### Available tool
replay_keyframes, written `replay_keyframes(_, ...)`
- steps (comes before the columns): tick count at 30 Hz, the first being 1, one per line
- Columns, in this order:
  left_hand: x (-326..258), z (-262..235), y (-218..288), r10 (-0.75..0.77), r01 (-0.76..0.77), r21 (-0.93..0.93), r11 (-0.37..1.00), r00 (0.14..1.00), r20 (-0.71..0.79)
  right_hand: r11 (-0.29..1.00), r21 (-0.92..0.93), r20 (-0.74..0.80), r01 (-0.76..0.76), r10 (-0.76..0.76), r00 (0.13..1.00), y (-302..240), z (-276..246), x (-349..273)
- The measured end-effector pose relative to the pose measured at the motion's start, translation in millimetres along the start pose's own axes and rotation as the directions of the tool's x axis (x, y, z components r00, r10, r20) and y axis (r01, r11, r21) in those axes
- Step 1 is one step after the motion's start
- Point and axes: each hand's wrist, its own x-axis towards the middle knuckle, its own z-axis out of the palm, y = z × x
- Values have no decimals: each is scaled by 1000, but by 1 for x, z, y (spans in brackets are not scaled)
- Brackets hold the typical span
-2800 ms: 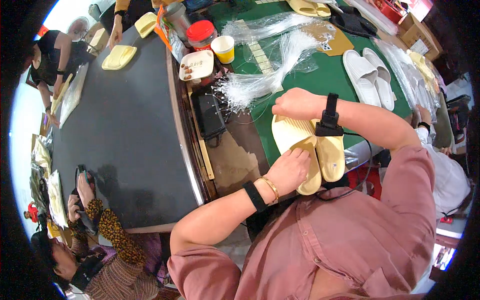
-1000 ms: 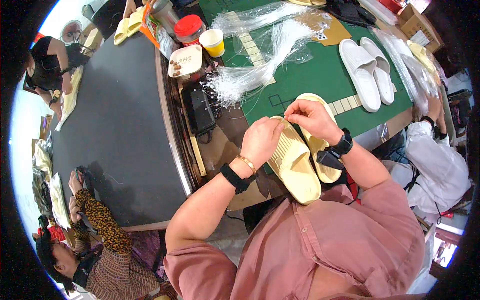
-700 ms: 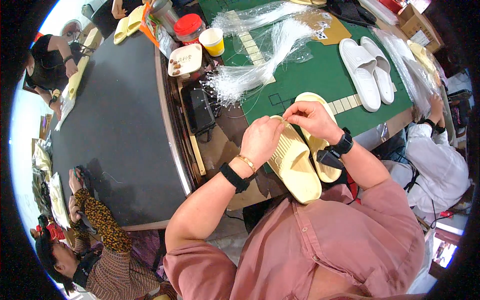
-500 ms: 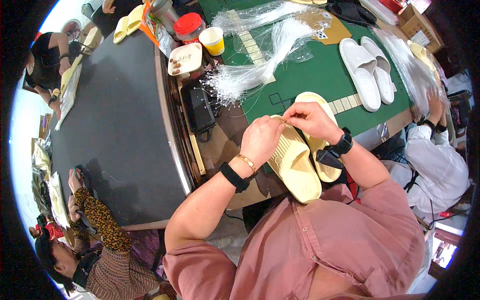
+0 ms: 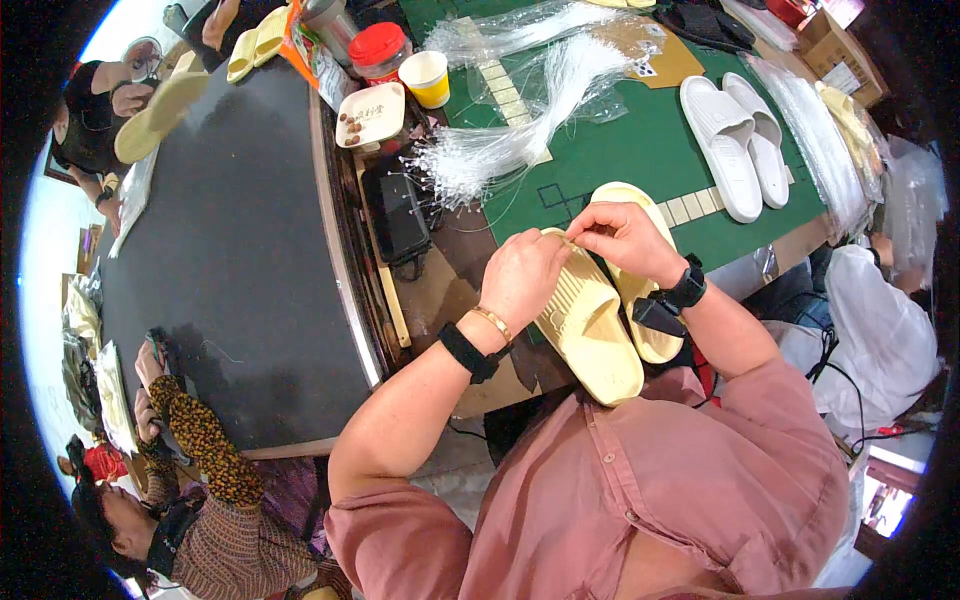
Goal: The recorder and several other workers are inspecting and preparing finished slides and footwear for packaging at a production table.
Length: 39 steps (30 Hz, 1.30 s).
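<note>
Nearest the lens, a loose shirt of dusty pink woven cloth (image 5: pixel 640 490) is seen, with both bare forearms reaching out from it. A pair of pale yellow foam slippers (image 5: pixel 590 320) is held soles together just above the near edge of the table (image 5: pixel 640 150); the sole turned upward is ridged with fine parallel grooves and rounded at heel and toe. The left hand (image 5: pixel 522 278) is curled over the upper end of the ribbed sole, its fingers pressed together and bent against the foam; a thin gold bangle and a black band are worn at that wrist. The right hand (image 5: pixel 625 238) is laid over the toe of the second slipper, its fingers (image 5: pixel 590 225) drawn together in a pinch at the point where the two slippers meet; what is pinched is too small to be made out. A black watch is strapped to that wrist.

Beyond the hands, a matte green mat is spread over the table. A bundle of clear, glossy plastic strands (image 5: pixel 510 140) is fanned across it. A pair of smooth white slippers (image 5: pixel 735 140) is laid side by side to the right. Farther off, a yellow paper cup (image 5: pixel 430 78) and a red-lidded jar (image 5: pixel 381 50) are set.
</note>
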Motion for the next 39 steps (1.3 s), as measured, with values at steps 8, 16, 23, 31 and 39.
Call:
replay_keyframes(8, 2, 1, 0, -57, 48, -134, 990, 997, -61, 996, -83, -2, 28, -28, 1000, -4, 1, 1)
replay_keyframes(16, 7, -6, 3, -222, 222, -364, 905, 974, 42, 993, -121, -39, -11, 6, 999, -8, 3, 1)
replay_keyframes(23, 7, -4, 1, -221, 206, -393, 896, 975, 8, 992, -125, -58, -3, -5, 998, -7, 3, 1)
replay_keyframes(31, 5, -3, 2, -155, 131, -299, 945, 986, -57, 988, -157, -52, 15, -24, 998, -7, 3, 1)
replay_keyframes(39, 4, -2, 1, -173, 158, -276, 948, 984, -31, 973, -212, -9, 86, -90, 996, -10, 2, -1)
